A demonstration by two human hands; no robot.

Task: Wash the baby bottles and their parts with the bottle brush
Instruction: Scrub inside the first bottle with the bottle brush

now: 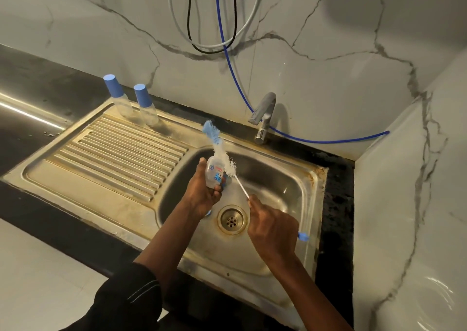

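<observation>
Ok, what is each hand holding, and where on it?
Left hand grips a baby bottle round its body; right hand grips the bottle brush by its handle.

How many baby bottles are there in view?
3. A left capped bottle and a right capped bottle stand on the drainboard; the left hand holds the third bottle over the sink. Hands may hide more.
</observation>
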